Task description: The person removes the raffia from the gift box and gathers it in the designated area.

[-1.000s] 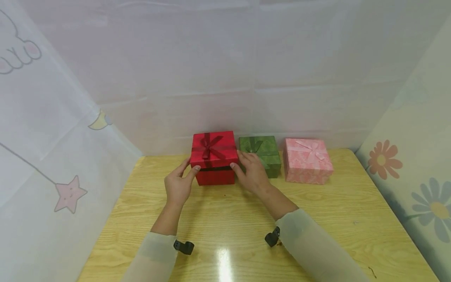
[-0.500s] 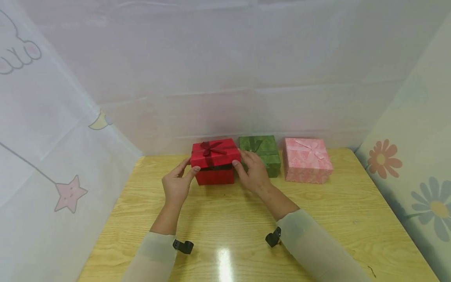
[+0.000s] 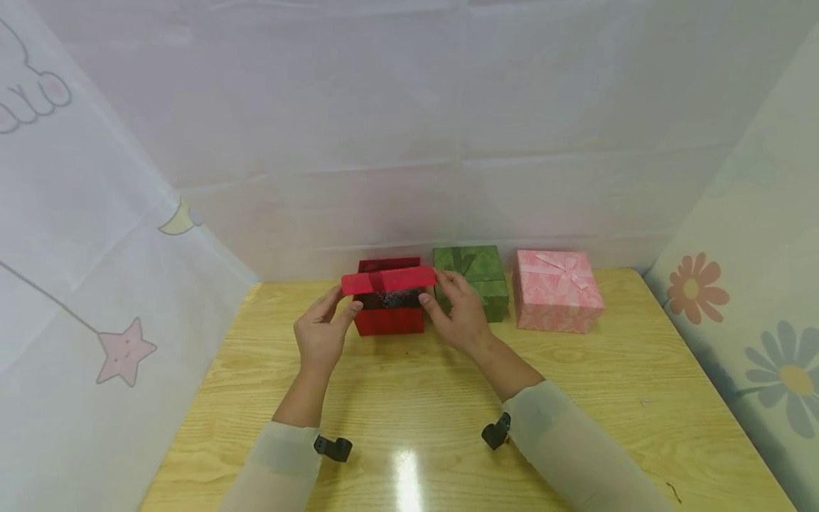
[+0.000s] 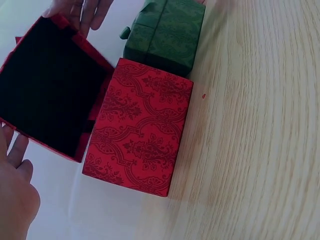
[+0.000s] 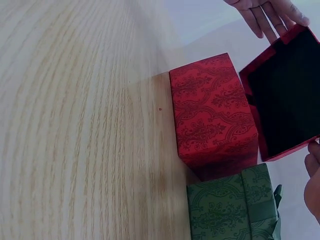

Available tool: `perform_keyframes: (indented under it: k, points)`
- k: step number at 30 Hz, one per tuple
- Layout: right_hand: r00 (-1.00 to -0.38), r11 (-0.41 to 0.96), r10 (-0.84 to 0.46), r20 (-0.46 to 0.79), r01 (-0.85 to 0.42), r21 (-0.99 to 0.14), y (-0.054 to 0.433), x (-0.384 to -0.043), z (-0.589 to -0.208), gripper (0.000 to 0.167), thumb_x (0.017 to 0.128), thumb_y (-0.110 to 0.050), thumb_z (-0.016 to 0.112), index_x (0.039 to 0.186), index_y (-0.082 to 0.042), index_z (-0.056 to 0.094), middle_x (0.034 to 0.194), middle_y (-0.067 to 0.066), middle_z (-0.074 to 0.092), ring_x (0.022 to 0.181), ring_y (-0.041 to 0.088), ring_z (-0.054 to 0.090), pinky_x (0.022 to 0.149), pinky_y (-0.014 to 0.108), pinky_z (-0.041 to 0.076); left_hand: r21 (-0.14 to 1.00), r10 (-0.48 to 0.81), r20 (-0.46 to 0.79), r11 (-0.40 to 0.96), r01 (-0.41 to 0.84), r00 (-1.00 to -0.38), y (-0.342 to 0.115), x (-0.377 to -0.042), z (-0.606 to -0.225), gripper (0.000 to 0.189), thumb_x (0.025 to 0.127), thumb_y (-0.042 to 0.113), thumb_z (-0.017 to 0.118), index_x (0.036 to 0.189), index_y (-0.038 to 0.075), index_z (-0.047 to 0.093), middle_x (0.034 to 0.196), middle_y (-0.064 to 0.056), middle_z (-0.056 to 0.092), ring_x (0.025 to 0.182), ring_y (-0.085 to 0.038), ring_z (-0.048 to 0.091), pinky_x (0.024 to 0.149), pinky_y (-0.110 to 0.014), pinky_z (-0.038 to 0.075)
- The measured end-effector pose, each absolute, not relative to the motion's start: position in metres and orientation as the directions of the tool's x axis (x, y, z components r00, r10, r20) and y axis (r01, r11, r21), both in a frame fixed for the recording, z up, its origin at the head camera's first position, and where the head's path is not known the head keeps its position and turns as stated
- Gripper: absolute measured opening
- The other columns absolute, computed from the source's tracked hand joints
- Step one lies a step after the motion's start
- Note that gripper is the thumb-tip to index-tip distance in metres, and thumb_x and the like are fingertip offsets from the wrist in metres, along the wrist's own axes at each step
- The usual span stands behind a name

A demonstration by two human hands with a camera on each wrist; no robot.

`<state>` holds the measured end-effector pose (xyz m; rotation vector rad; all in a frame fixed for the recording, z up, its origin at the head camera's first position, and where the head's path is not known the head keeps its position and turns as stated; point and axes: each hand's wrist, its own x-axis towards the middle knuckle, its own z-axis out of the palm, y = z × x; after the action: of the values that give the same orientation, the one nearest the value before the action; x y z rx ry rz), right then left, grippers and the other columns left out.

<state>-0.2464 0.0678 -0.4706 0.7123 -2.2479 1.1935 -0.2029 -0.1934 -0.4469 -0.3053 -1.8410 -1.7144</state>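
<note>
A red gift box [image 3: 390, 323] stands near the back of the table, patterned with dark scrolls in both wrist views. Above it the red lid [image 3: 395, 280] is tipped up, its black underside facing the wrist cameras. My left hand [image 3: 320, 336] pinches the lid's left side between thumb and fingers. On the opposite side, my right hand [image 3: 462, 318] holds the lid's right edge the same way. The box's dark interior shows below the lid, with something speckled grey inside, too unclear to identify. From the head view the lid's bow is hidden.
A green gift box [image 3: 489, 284] with a ribbon stands right beside the red one, close to my right hand. Farther right is a pink gift box [image 3: 559, 291] with a bow. A pale cloth wall [image 3: 461, 142] rises behind the wooden table [image 3: 409, 398].
The lid has come up off the red box and tilted backward, exposing the interior. Both hands have kept their hold on it and stayed nearly in place. The green and pink boxes are unmoved.
</note>
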Motion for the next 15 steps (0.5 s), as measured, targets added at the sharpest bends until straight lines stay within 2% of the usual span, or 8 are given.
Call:
perform_keyframes:
  k: [3, 9, 13, 15]
  points:
    - [-0.738, 0.469, -0.215, 0.639, -0.652, -0.595, 0.067, -0.246, -0.47, 0.059, 0.103, -0.036, 0.066, 0.154, -0.008, 0.052, 0.136, 0.013, 0.06, 0.123, 0.031, 0.061, 0.102, 0.051, 0.051, 0.831, -0.212, 0.557, 0.166, 0.532, -0.803, -0.194, -0.203, -0.448, 0.047, 0.083, -0.004, 0.085, 0.127, -0.005, 0.072, 0.124, -0.023, 0.071, 0.119, -0.013, 0.068, 0.106, -0.029, 0.049]
    - [-0.757, 0.468, -0.211, 0.618, -0.633, -0.617, 0.067, -0.245, -0.466, 0.067, 0.101, -0.035, 0.069, 0.158, -0.007, 0.045, 0.147, 0.016, 0.054, 0.134, 0.034, 0.054, 0.109, 0.056, 0.046, 0.841, -0.164, 0.54, 0.155, 0.519, -0.825, -0.198, -0.208, -0.457, 0.052, 0.084, -0.002, 0.085, 0.133, 0.003, 0.07, 0.125, -0.028, 0.069, 0.129, -0.031, 0.062, 0.111, -0.033, 0.044]
    - [-0.751, 0.445, -0.218, 0.623, -0.645, -0.622, 0.066, -0.244, -0.463, 0.07, 0.101, -0.035, 0.07, 0.16, -0.01, 0.041, 0.152, 0.013, 0.051, 0.136, 0.031, 0.053, 0.11, 0.056, 0.045, 0.833, -0.146, 0.553, 0.132, 0.538, -0.82, -0.203, -0.217, -0.469, 0.057, 0.083, -0.006, 0.084, 0.136, 0.008, 0.07, 0.126, -0.023, 0.07, 0.13, -0.031, 0.061, 0.112, -0.033, 0.044]
    - [-0.744, 0.424, -0.22, 0.631, -0.656, -0.625, 0.066, -0.244, -0.462, 0.072, 0.099, -0.032, 0.072, 0.16, -0.011, 0.04, 0.152, 0.011, 0.051, 0.134, 0.029, 0.054, 0.109, 0.056, 0.045, 0.829, -0.142, 0.559, 0.125, 0.546, -0.817, -0.203, -0.217, -0.468, 0.059, 0.082, -0.009, 0.083, 0.137, 0.006, 0.068, 0.127, -0.023, 0.07, 0.129, -0.031, 0.062, 0.111, -0.036, 0.044]
